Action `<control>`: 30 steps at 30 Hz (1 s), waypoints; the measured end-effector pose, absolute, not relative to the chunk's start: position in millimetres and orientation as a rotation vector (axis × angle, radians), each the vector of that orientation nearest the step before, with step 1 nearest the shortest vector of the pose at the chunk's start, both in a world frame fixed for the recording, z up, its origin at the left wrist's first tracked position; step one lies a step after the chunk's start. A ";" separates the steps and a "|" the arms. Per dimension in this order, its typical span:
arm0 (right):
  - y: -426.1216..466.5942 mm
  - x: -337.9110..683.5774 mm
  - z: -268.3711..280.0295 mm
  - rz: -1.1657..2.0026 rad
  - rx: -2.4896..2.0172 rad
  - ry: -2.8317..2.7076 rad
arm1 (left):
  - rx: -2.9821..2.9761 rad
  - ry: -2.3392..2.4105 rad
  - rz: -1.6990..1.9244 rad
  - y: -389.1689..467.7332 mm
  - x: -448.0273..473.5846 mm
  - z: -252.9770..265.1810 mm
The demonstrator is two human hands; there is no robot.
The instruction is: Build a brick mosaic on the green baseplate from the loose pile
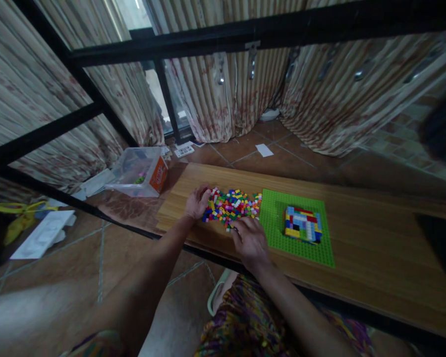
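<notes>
A loose pile of small, many-coloured toy bricks [230, 204] lies on the wooden board. My left hand [198, 202] rests against the pile's left edge, open, with its fingers loosely bent and touching the bricks. At the near side of the pile is my right hand [250, 240], its fingers curled down and drawn together among a few bricks; what they hold is too small to make out. Right of the pile lies a green studded baseplate [273, 228]. On it sits a low, roughly square block of joined bricks [303, 224] in blue, yellow, red and white.
The wooden tabletop [371, 238] runs off to the right, where a dark flat object [438, 243] lies. A clear plastic box [134, 171] with an orange label stands beyond the left end. Black metal bars [208, 44] cross in front of striped curtains [223, 104].
</notes>
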State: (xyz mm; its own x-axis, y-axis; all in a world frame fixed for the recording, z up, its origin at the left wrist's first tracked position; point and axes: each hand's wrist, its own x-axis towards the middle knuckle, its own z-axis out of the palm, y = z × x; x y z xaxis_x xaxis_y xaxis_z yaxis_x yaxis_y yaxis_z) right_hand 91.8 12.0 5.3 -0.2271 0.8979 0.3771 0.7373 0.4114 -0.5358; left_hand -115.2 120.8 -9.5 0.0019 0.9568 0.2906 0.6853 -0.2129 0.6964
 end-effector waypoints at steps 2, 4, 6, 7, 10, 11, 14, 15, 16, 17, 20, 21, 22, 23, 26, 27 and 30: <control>15.3 75.3 9.2 0.357 -1.325 -2.098 | 1.842 1.689 1.097 120.4 -116.3 -8.4; 20.3 58.3 13.4 0.385 -1.289 -2.166 | 1.764 1.687 1.135 120.6 -117.3 -7.5; 26.5 42.5 16.5 0.392 -1.283 -2.212 | 1.702 1.695 1.155 121.4 -118.2 -7.3; 29.7 35.6 17.4 0.385 -1.289 -2.231 | 1.679 1.702 1.160 121.9 -118.6 -7.5; 38.3 19.9 16.7 0.329 -1.332 -2.266 | 1.654 1.719 1.156 123.5 -119.8 -9.3; 40.6 16.6 15.6 0.308 -1.349 -2.268 | 1.660 1.723 1.156 124.0 -120.2 -10.1; 44.9 10.8 12.1 0.264 -1.379 -2.259 | 1.682 1.725 1.153 125.6 -121.7 -12.8; 45.6 10.0 11.7 0.261 -1.384 -2.261 | 1.684 1.720 1.153 126.0 -122.2 -13.4; 45.9 9.7 11.9 0.264 -1.386 -2.264 | 1.684 1.714 1.152 126.5 -122.7 -14.0; 45.8 9.9 13.0 0.273 -1.383 -2.267 | 1.686 1.705 1.150 126.9 -123.3 -14.3; 43.0 14.3 19.8 0.317 -1.345 -2.248 | 1.703 1.701 1.157 127.8 -124.8 -14.4; 41.1 17.4 22.6 0.342 -1.322 -2.227 | 1.713 1.703 1.155 128.0 -125.2 -14.1; 38.6 21.6 25.1 0.381 -1.298 -2.195 | 1.724 1.703 1.145 128.0 -125.6 -13.8; 35.4 26.8 27.2 0.433 -1.279 -2.147 | 1.734 1.707 1.137 128.0 -125.8 -13.5; 22.0 48.6 29.2 0.651 -1.247 -1.919 | 1.748 1.710 1.122 127.5 -126.0 -12.6; 16.4 57.5 28.6 0.737 -1.240 -1.820 | 1.750 1.705 1.120 127.4 -125.8 -12.2; -1.8 87.5 25.0 0.964 -1.234 -1.494 | 1.763 1.694 1.114 127.4 -124.8 -10.5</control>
